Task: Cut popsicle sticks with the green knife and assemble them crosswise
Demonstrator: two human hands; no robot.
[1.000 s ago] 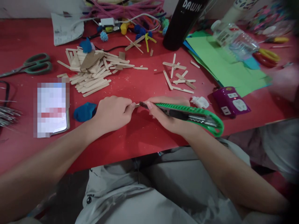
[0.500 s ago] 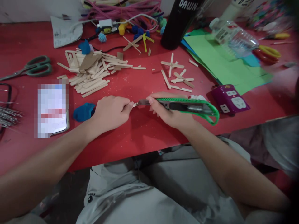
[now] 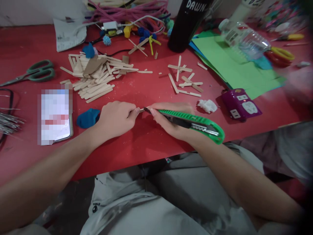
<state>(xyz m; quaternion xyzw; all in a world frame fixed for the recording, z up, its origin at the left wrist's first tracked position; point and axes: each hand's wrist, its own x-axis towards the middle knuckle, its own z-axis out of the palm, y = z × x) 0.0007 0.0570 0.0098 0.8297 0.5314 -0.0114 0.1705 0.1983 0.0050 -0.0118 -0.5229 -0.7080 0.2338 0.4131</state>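
Adjoining pale wall (image 3: 39, 12): red tabletop (image 3: 144, 86) beneath hands (image 3: 117, 119)

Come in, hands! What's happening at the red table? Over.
Left hand pinching thin stick. Right hand gripping green box cutter, blade by the stick. Nothing seen blocking between them; blue lump beside left hand. Over.

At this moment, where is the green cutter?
In the head view, the cutter is right of centre in the right hand, its blade tip at or close to the stick pinched by the left hand.
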